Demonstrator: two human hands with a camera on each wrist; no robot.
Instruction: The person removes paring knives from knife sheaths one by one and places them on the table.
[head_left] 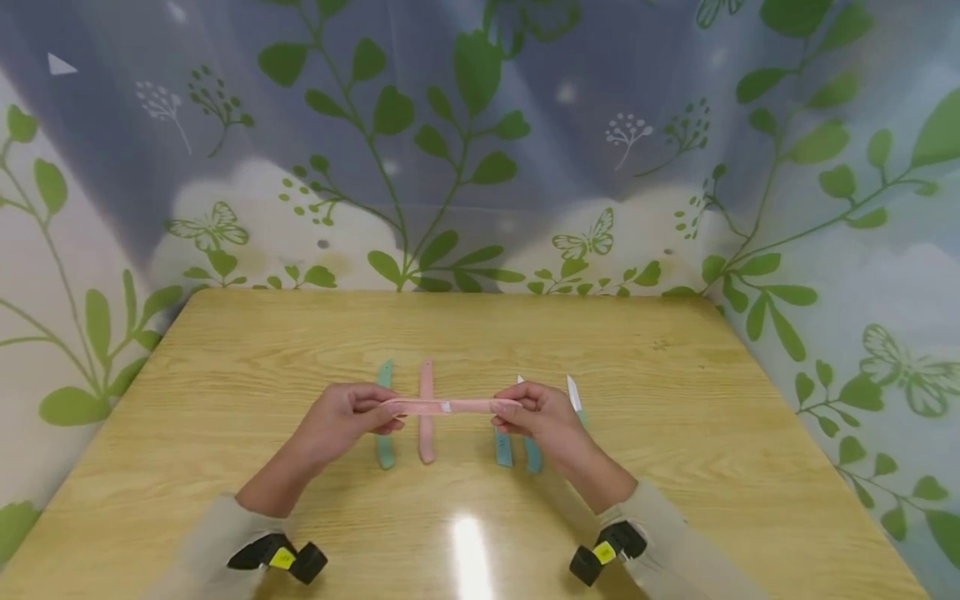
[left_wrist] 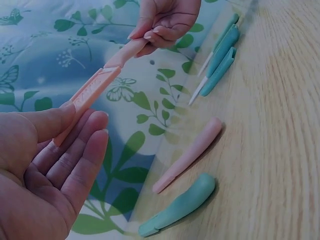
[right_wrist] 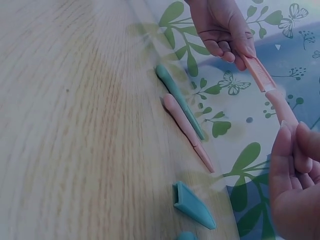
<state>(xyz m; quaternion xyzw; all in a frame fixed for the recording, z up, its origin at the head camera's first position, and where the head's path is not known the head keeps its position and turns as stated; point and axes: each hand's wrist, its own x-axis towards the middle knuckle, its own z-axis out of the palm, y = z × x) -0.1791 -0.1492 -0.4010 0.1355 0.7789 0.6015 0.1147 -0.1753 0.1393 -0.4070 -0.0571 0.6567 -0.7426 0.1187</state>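
Above the table, my left hand [head_left: 341,423] pinches a pink blade sheath [head_left: 416,407] between thumb and fingers. My right hand [head_left: 553,423] grips the pink handle [head_left: 474,406] of a small knife. Sheath and handle lie in one line, and a short bit of pale blade shows where they meet; the rest of the blade is hidden in the sheath. Below the left hand lie a sheathed green knife [head_left: 386,451] and a sheathed pink knife [head_left: 427,442]. Under the right hand are a blue sheath [head_left: 503,451] and a blue-handled knife [head_left: 533,457], partly covered.
A green-handled knife with its white blade [head_left: 573,394] bare lies just right of the right hand. The wooden table [head_left: 300,333] meets a leaf-patterned curtain [head_left: 465,192] at its back edge. Each wrist wears a black camera strap [head_left: 255,551].
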